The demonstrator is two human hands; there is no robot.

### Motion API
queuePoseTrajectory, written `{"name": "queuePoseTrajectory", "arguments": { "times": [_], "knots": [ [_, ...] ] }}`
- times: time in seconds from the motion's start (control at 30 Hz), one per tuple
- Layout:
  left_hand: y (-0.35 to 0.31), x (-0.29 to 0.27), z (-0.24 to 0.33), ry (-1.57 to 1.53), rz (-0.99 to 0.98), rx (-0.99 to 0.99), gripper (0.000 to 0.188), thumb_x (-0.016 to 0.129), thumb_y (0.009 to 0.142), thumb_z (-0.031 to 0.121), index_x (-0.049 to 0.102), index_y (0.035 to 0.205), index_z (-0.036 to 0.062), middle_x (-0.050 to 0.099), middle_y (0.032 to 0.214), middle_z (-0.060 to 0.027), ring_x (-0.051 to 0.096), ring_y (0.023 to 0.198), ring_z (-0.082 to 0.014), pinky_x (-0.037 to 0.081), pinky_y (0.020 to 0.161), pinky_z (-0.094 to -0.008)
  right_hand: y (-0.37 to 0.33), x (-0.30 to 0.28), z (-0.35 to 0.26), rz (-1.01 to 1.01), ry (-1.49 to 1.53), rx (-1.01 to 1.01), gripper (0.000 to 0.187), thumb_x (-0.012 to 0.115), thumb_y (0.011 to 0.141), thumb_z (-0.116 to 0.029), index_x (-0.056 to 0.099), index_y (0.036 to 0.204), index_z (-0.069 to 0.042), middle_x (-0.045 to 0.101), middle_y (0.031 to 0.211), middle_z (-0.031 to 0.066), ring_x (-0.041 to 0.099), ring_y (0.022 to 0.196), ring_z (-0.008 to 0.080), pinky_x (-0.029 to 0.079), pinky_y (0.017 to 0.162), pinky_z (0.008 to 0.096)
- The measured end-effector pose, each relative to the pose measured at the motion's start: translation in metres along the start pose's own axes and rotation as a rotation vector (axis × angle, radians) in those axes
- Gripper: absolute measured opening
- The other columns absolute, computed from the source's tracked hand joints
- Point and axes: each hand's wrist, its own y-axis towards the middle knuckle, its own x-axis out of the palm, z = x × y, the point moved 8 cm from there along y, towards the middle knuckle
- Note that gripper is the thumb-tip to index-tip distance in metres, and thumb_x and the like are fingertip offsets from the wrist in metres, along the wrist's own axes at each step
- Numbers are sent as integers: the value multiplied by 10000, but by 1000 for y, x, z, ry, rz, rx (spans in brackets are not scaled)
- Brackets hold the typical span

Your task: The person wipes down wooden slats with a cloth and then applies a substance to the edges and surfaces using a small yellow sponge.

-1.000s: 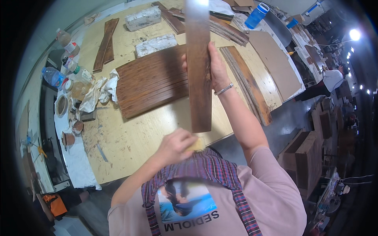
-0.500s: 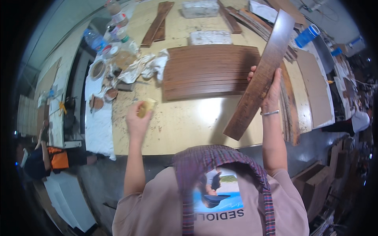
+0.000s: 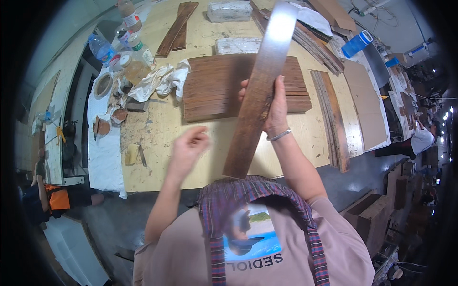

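Observation:
My right hand (image 3: pixel 275 107) is closed around a long, flat brown wooden board (image 3: pixel 257 95), held tilted with its near end close to my apron. The board's far part shines in the light. My left hand (image 3: pixel 191 143) hovers over the near part of the table, left of the board; it is a little blurred, its fingers curled with nothing seen in them. A yellow sponge-like pad (image 3: pixel 131 155) lies on the table at the left, beside a thin dark scraper-like tool (image 3: pixel 142 156). Behind the held board rests a stack of brown boards (image 3: pixel 214 88), partly covered by it.
Plastic bottles (image 3: pixel 101 48), a jar of amber liquid (image 3: pixel 135 71) and a crumpled white rag (image 3: pixel 162 81) crowd the left side. Wrapped blocks (image 3: pixel 238 46) stand behind the stack. Wooden strips (image 3: pixel 329 119) and a blue bottle (image 3: pixel 357 44) are at the right.
My left hand has let go of the yellow pad, now on the table, and moved right toward the board. My right hand has brought the board left, in front of me, and more upright.

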Motion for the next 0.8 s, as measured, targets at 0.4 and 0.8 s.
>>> {"name": "queuePoseTrajectory", "arguments": {
  "times": [0.4,0.8],
  "knots": [
    [11,84,-3,-120,-413,-34,218,628,962,167,690,897,-32,631,780,19,549,732,-58,456,695,-226,-9,4,1,-68,34,44,709,308,1014,-607,560,1168,37,672,1025,189,685,836,261,583,755,388],
    [-34,-114,-56,606,537,94,179,644,900,128,698,1008,-4,710,943,-164,693,849,-274,528,758,-345,-1,-43,43,-334,-644,359,372,582,993,-364,624,1023,4,657,940,34,604,863,122,498,807,289]
  ]
}}
